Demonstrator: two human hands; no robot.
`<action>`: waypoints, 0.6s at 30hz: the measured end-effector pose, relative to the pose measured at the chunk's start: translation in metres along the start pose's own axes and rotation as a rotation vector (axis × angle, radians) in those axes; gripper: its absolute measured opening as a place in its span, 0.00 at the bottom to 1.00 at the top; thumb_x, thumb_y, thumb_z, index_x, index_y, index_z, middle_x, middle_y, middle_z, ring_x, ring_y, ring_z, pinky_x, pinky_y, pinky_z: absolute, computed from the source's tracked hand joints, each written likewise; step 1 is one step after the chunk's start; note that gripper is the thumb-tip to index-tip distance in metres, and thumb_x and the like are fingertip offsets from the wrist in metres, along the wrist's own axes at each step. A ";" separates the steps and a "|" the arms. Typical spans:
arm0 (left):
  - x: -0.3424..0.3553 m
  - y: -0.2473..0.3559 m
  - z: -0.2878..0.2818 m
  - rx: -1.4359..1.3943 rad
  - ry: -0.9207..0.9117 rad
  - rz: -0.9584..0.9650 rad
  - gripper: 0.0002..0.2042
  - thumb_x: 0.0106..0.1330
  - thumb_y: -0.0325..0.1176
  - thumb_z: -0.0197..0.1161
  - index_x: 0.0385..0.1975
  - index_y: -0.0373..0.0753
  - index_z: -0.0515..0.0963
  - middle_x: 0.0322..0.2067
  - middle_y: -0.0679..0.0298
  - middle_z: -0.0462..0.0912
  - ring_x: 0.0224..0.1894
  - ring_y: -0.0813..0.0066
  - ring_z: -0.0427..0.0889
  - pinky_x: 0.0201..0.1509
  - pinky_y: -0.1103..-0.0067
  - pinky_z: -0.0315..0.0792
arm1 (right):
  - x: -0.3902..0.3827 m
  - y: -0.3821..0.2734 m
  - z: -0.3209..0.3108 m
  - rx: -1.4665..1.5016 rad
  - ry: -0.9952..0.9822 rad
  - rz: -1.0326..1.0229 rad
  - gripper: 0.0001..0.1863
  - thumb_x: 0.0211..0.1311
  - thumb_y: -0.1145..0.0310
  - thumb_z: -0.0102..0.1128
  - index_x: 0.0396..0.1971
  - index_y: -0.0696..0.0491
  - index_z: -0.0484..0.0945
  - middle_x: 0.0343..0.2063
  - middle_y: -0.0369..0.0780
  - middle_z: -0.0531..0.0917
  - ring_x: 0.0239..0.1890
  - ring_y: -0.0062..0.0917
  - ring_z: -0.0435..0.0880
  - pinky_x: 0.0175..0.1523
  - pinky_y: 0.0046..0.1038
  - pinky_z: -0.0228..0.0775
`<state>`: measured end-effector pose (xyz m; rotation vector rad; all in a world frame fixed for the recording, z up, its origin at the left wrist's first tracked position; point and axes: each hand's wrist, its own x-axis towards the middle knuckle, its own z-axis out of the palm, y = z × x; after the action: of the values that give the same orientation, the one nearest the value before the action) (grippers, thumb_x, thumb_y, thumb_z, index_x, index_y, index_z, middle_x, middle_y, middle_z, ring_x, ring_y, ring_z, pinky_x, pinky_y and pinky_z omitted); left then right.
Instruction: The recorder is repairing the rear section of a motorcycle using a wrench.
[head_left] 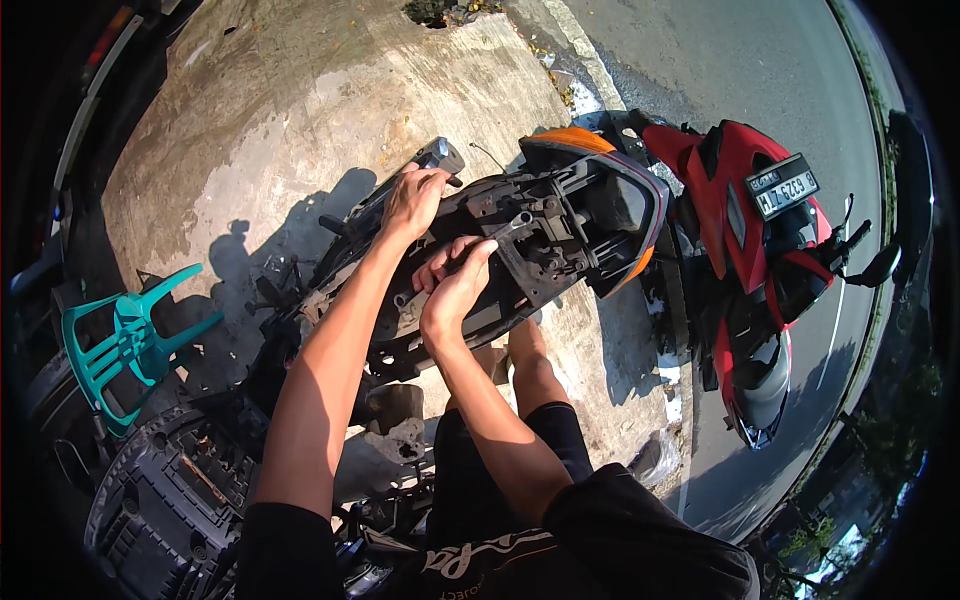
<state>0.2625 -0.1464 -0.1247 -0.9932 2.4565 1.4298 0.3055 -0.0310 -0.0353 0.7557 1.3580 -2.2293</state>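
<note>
A partly stripped motorbike [480,215] lies across the middle of the view, its black rear frame bare and its tail trimmed in orange. My left hand [410,205] reaches to the far side of the frame, beside the grey-ended exhaust muffler [438,156]. Its fingers curl down around something; a short dark end [454,182] pokes out by them. Over the middle of the frame, my right hand [455,285] is closed, fingers curled and thumb pointing toward the tail. From its thumb side a slim metal rod [516,224] sticks out over the rear bracket [540,255]. The palm side is hidden.
A red scooter [745,200] stands at the right by the road [790,60]. On the concrete [270,140] at the left lies a green plastic chair [130,345]. A large black plastic part [170,500] sits lower left. A clear plastic bag [655,458] lies near my legs.
</note>
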 end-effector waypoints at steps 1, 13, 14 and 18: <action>-0.001 0.001 0.001 0.028 0.000 -0.031 0.20 0.67 0.45 0.49 0.43 0.40 0.84 0.45 0.48 0.81 0.48 0.48 0.78 0.54 0.64 0.71 | -0.006 -0.006 -0.012 -0.098 -0.055 0.016 0.28 0.77 0.40 0.33 0.27 0.49 0.62 0.15 0.32 0.62 0.13 0.18 0.58 0.18 0.23 0.54; -0.011 0.021 -0.002 0.074 0.156 -0.087 0.18 0.64 0.46 0.53 0.38 0.42 0.86 0.45 0.47 0.79 0.47 0.46 0.80 0.51 0.62 0.73 | -0.004 -0.148 -0.076 -1.439 -0.273 -0.229 0.13 0.77 0.61 0.45 0.36 0.55 0.69 0.22 0.56 0.77 0.30 0.59 0.76 0.32 0.48 0.65; -0.012 0.021 -0.001 0.074 0.160 -0.088 0.18 0.64 0.46 0.53 0.38 0.42 0.86 0.45 0.47 0.79 0.47 0.46 0.80 0.51 0.62 0.73 | 0.000 -0.146 -0.077 -1.448 -0.280 -0.232 0.13 0.77 0.61 0.45 0.36 0.55 0.69 0.22 0.56 0.77 0.30 0.60 0.76 0.32 0.49 0.65; -0.012 0.019 0.003 0.074 0.181 -0.097 0.18 0.64 0.47 0.54 0.38 0.42 0.86 0.45 0.48 0.79 0.47 0.47 0.80 0.52 0.63 0.74 | 0.005 -0.134 -0.071 -1.424 -0.245 -0.251 0.14 0.77 0.59 0.45 0.36 0.55 0.70 0.22 0.56 0.77 0.30 0.60 0.75 0.33 0.50 0.64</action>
<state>0.2598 -0.1320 -0.1078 -1.2569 2.5235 1.2607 0.2370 0.0904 0.0250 -0.2140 2.3726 -0.8854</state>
